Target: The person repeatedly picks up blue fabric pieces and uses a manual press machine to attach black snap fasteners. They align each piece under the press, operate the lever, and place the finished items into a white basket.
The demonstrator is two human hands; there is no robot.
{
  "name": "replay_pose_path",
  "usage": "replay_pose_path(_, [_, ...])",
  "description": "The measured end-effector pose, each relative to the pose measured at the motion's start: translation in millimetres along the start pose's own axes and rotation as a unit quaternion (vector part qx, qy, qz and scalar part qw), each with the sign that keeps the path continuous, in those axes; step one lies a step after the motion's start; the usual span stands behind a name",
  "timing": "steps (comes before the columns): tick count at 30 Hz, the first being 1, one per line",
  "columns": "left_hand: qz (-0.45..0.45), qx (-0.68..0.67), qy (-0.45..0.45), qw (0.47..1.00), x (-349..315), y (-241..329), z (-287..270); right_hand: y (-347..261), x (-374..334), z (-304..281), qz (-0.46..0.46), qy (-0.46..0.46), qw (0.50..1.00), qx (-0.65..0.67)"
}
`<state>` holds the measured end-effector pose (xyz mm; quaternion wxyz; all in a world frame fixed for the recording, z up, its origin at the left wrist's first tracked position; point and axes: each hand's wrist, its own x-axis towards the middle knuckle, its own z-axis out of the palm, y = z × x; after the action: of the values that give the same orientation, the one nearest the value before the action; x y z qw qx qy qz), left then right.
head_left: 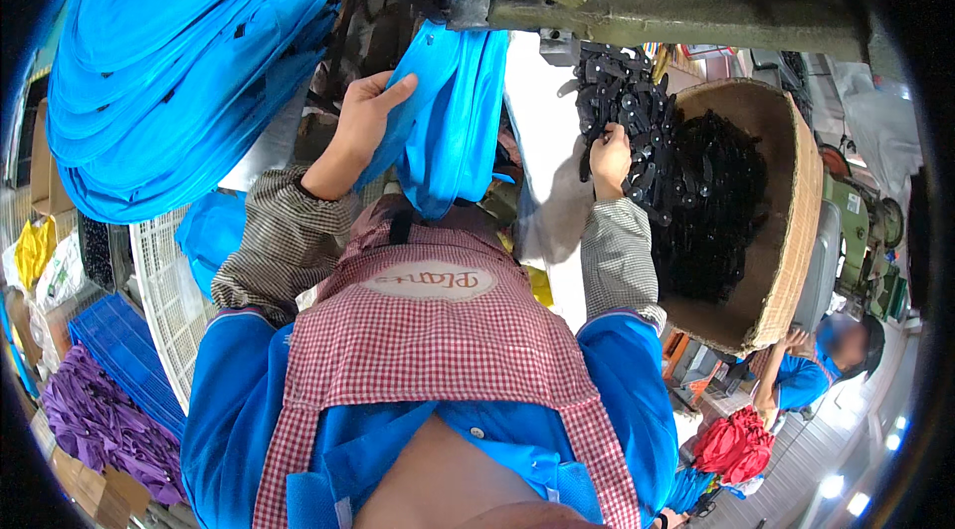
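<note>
Blue fabric [453,121] is pinched by the left hand [370,113] at the desk [542,146]'s left edge; black pieces [622,81], rightward, are seemingly being picked by the curled right hand [611,165], hold unclear; one needs separating.

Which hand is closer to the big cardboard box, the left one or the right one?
The right hand. It is just to the left of the cardboard box, at the small black pieces. The left hand is farther left, holding blue fabric.
</note>
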<state>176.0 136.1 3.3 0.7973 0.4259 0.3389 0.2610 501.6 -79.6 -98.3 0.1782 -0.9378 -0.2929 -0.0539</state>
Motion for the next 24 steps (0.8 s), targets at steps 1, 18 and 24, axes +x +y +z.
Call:
replay_pose_path(1, [-0.002,0.007,0.006,1.000,1,2,-1,-15,-1,-7,0.008,0.011,1.000,-0.008])
replay_pose_path(18, [-0.004,0.018,-0.026,1.000,0,8,3,-138,-21,-75,0.133,-0.123,0.731,0.658])
replay_pose_path(24, [0.067,-0.011,-0.055,0.996,3,-2,11,-242,-90,-57,0.093,-0.076,0.682,0.721])
